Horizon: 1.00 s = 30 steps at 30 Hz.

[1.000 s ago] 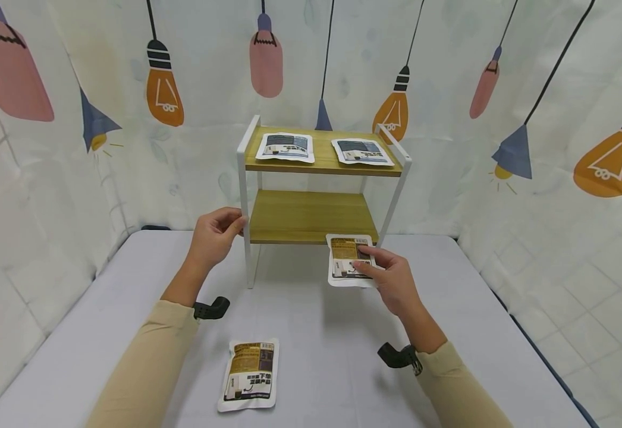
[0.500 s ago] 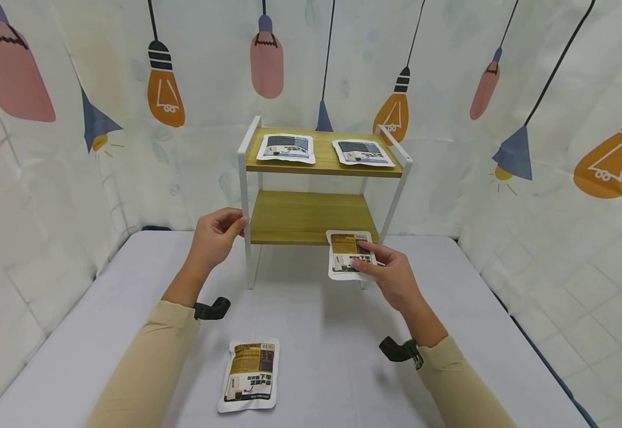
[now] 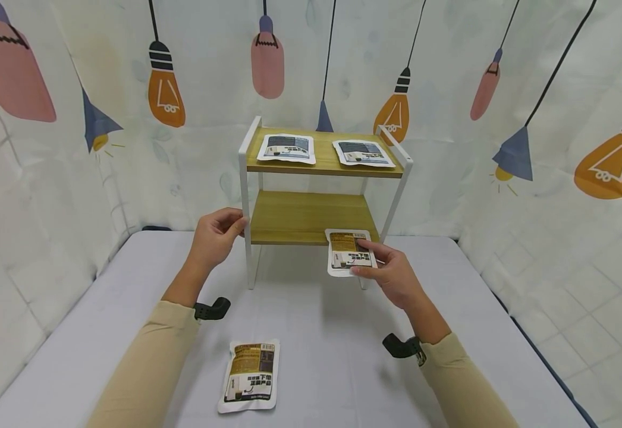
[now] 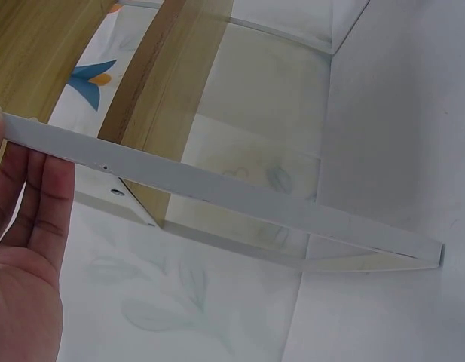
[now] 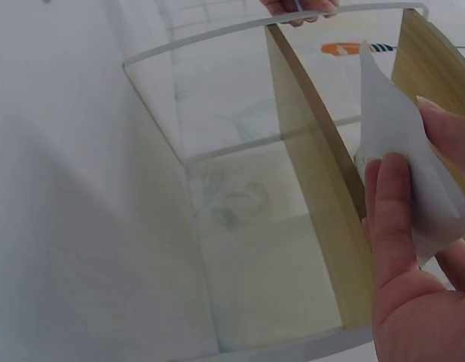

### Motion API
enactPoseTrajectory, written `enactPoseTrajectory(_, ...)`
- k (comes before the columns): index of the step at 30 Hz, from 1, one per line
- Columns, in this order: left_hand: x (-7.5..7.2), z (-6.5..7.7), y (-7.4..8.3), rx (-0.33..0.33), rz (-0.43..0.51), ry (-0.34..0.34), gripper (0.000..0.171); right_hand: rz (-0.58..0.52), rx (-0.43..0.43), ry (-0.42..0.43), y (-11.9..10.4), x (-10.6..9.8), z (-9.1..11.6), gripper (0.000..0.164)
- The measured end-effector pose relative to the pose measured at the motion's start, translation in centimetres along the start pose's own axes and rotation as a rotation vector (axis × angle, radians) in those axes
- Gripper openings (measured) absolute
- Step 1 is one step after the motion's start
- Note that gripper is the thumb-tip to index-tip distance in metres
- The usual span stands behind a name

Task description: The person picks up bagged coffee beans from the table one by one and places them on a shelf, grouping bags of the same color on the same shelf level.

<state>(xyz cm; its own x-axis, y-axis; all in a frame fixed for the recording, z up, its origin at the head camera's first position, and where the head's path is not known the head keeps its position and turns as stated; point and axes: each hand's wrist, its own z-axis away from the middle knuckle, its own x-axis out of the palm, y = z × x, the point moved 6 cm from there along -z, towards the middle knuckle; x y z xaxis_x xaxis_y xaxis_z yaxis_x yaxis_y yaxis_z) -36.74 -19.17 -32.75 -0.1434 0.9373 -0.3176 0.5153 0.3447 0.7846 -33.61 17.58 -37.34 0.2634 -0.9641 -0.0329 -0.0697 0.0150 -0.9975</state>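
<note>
A two-tier shelf rack (image 3: pixel 311 235) with white metal sides and wood-look boards stands on the white-covered table. My left hand (image 3: pixel 217 236) pinches its left front post (image 4: pixel 179 173) between thumb and fingers. With my right hand (image 3: pixel 391 270) I grip a flat white pouch (image 3: pixel 343 252) with a brown-and-black label by its right side. That pouch is at the front right edge of the lower board, overlapping it in the head view; whether they touch I cannot tell. In the right wrist view the white underside of the pouch (image 5: pixel 413 151) shows above my fingers.
Two pouches with blue-grey labels, a left one (image 3: pixel 286 148) and a right one (image 3: pixel 363 153), lie on the top board. Another brown-labelled pouch (image 3: pixel 250 375) lies on the table near the front. A printed curtain (image 3: pixel 204 160) hangs behind the rack.
My right hand has moved the pouch slightly forward and up, farther over the lower board's front edge in the head view. The left hand keeps its place on the post.
</note>
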Motion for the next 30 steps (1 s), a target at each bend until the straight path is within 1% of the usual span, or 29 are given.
enactPoseTrajectory(9,-0.1,0.1,-0.1,-0.014,-0.002,0.003,0.025,-0.017,-0.02,-0.104,-0.6,0.2,0.1,0.081)
enactPoseTrajectory(16,-0.1,0.1,-0.1,-0.016,-0.002,0.004,0.025,-0.022,-0.044,-0.139,-0.7,0.1,0.1,0.084)
enactPoseTrajectory(18,0.0,0.2,0.1,-0.021,-0.014,0.0,0.024,-0.017,-0.054,-0.141,-0.6,0.1,0.1,0.084)
enactPoseTrajectory(20,0.0,0.4,1.1,-0.015,-0.014,-0.002,0.024,-0.02,-0.059,-0.137,-0.6,0.0,0.0,0.084)
enactPoseTrajectory(23,0.0,0.4,1.5,-0.02,-0.02,-0.006,0.024,-0.023,-0.066,-0.128,-0.5,-0.2,-0.1,0.084)
enactPoseTrajectory(25,0.0,0.3,1.3,-0.012,-0.011,-0.005,0.024,-0.03,-0.069,-0.123,-0.5,-0.3,-0.3,0.083)
enactPoseTrajectory(27,0.0,0.0,0.2,-0.017,-0.009,-0.002,0.025,-0.027,-0.08,-0.124,-0.5,-0.3,-0.4,0.082)
enactPoseTrajectory(28,0.0,0.0,-0.1,-0.015,-0.008,-0.001,0.025,-0.027,-0.087,-0.125,-0.6,-0.4,-0.5,0.082)
enactPoseTrajectory(30,0.0,0.0,-0.3,-0.01,-0.008,0.001,0.026,-0.018,-0.108,-0.13,-0.7,-0.3,-0.5,0.081)
